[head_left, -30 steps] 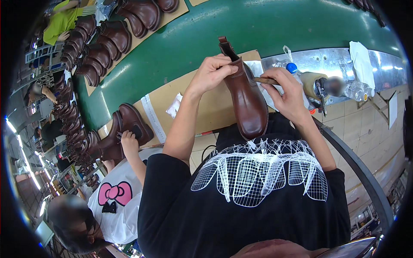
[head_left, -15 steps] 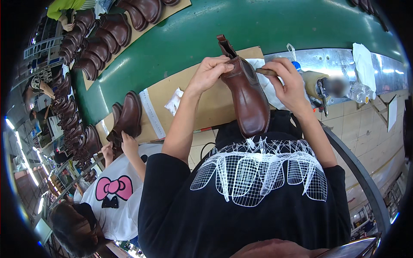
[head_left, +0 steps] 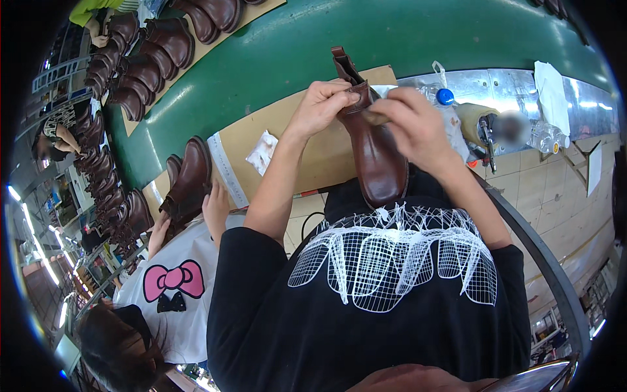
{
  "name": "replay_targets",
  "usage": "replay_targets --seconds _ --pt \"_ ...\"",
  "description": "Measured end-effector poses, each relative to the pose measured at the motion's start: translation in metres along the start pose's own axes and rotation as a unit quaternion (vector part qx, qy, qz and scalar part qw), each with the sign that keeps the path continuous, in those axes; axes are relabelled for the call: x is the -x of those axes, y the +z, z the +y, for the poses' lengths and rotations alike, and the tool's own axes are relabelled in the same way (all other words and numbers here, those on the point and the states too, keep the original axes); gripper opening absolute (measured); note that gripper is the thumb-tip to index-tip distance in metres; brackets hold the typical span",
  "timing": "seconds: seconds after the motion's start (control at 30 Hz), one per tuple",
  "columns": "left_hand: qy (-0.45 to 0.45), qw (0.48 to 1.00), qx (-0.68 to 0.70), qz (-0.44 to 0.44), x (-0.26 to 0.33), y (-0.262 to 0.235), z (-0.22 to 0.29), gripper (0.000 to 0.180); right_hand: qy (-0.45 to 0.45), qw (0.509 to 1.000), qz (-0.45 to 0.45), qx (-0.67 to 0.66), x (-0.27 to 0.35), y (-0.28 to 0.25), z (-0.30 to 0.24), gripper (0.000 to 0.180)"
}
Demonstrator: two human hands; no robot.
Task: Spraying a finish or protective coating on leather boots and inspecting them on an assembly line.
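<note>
Pinching a glossy dark-brown leather ankle boot [head_left: 379,166] near its top, the left hand [head_left: 326,106] holds it across the edge of a tan cardboard sheet [head_left: 313,160]; the right hand [head_left: 415,127] grips a small, blurred brown tool [head_left: 375,119] at the shaft.

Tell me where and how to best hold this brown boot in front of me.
Probably by the narrow shaft of the boot, from the left, thumb on top. The shaft points away from you, toe toward your body; your left hand pinches there, leaving the right side to your right hand.
</note>
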State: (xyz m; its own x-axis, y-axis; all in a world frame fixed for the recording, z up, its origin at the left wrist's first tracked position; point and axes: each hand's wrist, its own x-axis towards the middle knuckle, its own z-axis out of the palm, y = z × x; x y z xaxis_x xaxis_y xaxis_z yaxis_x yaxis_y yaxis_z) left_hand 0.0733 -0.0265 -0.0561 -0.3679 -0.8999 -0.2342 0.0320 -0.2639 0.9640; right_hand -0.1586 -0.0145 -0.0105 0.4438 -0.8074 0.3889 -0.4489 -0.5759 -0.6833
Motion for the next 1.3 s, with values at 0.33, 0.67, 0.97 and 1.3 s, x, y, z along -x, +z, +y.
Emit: replay_targets --seconds 0.33,0.67,0.97,1.3 --pt "0.014 1.000 -0.026 -0.003 -0.001 0.007 0.005 0.015 0.051 0.997 0.032 -0.054 0.008 -0.013 0.008 0.029" --pt "-0.006 1.000 0.005 0.015 -0.001 0.008 0.000 0.016 0.054 0.998 0.001 -0.010 0.015 -0.018 0.015 0.027" --pt "-0.002 1.000 -0.025 -0.010 -0.007 0.012 0.005 0.017 0.028 1.000 -0.009 -0.007 0.022 -0.018 0.012 0.030" --pt "0.015 0.997 -0.040 0.057 0.002 0.017 0.008 0.013 0.159 0.987 -0.009 -0.005 0.061 -0.024 0.018 0.025"
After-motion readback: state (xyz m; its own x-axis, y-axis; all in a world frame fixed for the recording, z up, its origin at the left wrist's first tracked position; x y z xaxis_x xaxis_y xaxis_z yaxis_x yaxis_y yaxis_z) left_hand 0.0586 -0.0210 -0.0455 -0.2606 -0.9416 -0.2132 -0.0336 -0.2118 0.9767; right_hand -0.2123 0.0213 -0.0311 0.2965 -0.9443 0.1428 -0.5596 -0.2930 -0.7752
